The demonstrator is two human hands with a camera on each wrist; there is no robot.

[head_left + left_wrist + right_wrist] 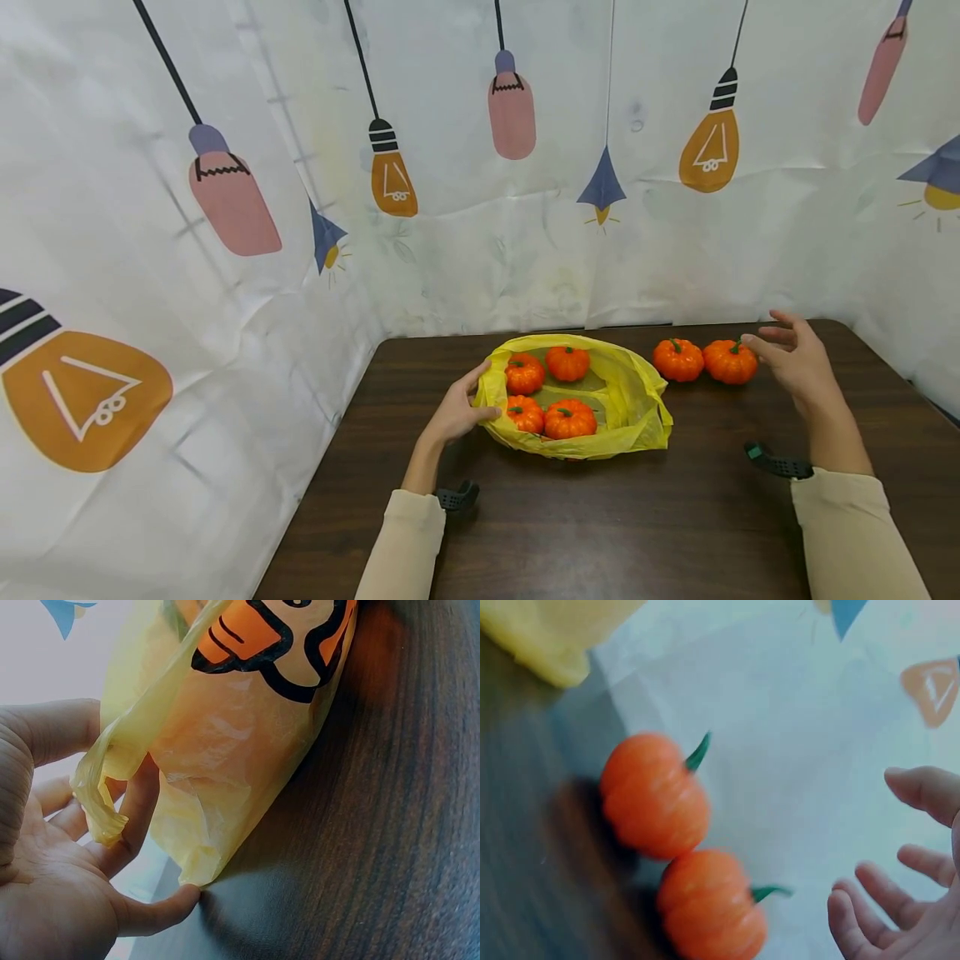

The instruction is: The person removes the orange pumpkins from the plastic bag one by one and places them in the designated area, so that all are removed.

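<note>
A yellow plastic bag [641,421] lies on the table with its mouth spread wide. Several small orange pumpkins, one of them the front pumpkin [570,419], sit inside. My left hand [456,410] holds the bag's left rim, its fingers spread; in the left wrist view a strip of the bag [101,776] runs between them. Two more pumpkins stand side by side, touching, right of the bag: a left one [678,360] and a right one [731,362]. Close by the right one is my right hand [798,358], fingers apart; the right wrist view shows a gap between them.
The dark wooden table [600,517] reaches back to a white cloth [465,275] printed with lamps, which also hangs along both sides. Each wrist wears a black band, such as the right band [780,463]. An orange and black print [292,645] marks the bag.
</note>
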